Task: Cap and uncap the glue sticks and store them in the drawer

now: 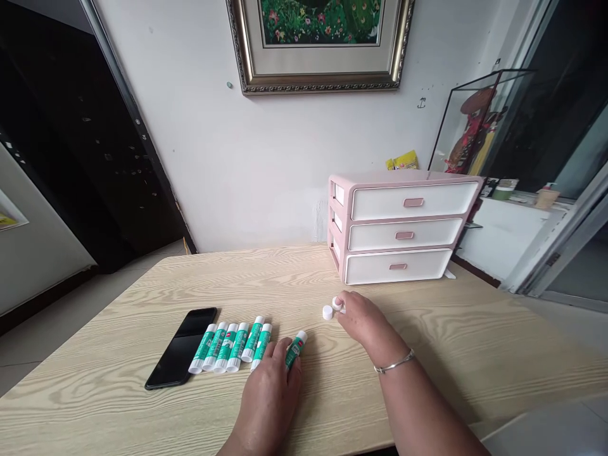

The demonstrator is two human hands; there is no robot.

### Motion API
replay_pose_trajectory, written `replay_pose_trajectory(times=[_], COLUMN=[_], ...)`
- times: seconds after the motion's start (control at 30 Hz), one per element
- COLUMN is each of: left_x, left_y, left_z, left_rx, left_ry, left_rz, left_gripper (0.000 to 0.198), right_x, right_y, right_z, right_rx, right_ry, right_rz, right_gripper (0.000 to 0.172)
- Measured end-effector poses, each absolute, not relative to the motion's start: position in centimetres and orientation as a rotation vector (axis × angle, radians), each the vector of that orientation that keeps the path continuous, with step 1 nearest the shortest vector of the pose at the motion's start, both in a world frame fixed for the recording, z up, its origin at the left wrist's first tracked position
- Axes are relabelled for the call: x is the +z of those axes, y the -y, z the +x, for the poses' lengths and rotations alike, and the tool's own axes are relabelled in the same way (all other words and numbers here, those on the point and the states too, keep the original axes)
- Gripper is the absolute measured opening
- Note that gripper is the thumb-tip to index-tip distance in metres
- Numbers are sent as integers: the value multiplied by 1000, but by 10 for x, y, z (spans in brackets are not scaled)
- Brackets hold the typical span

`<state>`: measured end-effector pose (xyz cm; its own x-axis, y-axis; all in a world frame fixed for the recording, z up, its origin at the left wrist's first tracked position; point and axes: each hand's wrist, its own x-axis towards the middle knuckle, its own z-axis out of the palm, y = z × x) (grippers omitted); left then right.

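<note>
My left hand [272,386] is closed around a green-and-white glue stick [296,347], whose white end points up and to the right. Just left of it, several similar glue sticks [228,347] lie side by side on the wooden table [351,405]. Farther right, my right hand [360,318] has its fingers bent down at a small white cap [337,303], and the fingertips touch it. A second white cap [327,312] sits on the table beside it. Something white shows partly under the right fingers.
A black phone [181,348] lies left of the glue sticks. The pink-and-white drawer unit [403,235] stands at the back right of the table, with a yellow packet [403,160] behind its top. A framed picture [323,83] hangs on the wall.
</note>
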<state>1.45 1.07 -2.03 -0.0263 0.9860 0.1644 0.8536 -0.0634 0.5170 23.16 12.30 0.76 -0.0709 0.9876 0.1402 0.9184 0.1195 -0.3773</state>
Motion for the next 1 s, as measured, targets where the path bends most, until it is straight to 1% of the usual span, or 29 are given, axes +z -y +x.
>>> replay_pose_trajectory(times=[0.07, 0.13, 0.23, 0.33, 0.47, 0.53, 0.57, 0.63, 0.7, 0.83, 0.9, 1.0], left_x=[-19, -18, -18, -18, -22, -25, -27, -28, -25, -5, 8, 21], left_y=[-10, -10, -11, -12, -14, -16, -17, -18, -18, -9, 0, 8], left_z=[16, 16, 15, 15, 16, 17, 18, 20, 21, 18, 10, -10], left_rx=[667, 634, 632, 682, 723, 742, 748, 754, 765, 880, 960, 1088], left_ry=[-2015, -2072, -2066, -2022, -2017, -2015, -2014, -2011, -1994, -1930, -1961, -2140], left_rz=[2017, 2019, 2018, 2032, 2041, 2053, 2055, 2049, 2031, 2010, 2024, 2042], left_gripper=[38, 36, 30, 25, 23, 24, 24, 24, 23, 31, 32, 30], right_x=[7, 7, 4, -6, -24, -32, -35, -38, -36, -14, -2, 11], right_y=[-121, -114, -99, -86, -84, -91, -95, -102, -104, -85, -67, -42], right_z=[238, 245, 255, 258, 248, 242, 240, 238, 236, 219, 203, 175], right_rx=[230, 183, 119, 149, 193, 183, 178, 151, 84, -100, -96, 56], right_ry=[1992, 1942, 1875, 1845, 1814, 1822, 1837, 1879, 1908, 1939, 2039, 2234], right_rz=[-1855, -1851, -1858, -1898, -1923, -1905, -1889, -1847, -1799, -1630, -1448, -1257], right_gripper=[21, 27, 51, 75, 90, 94, 94, 88, 76, 56, 51, 53])
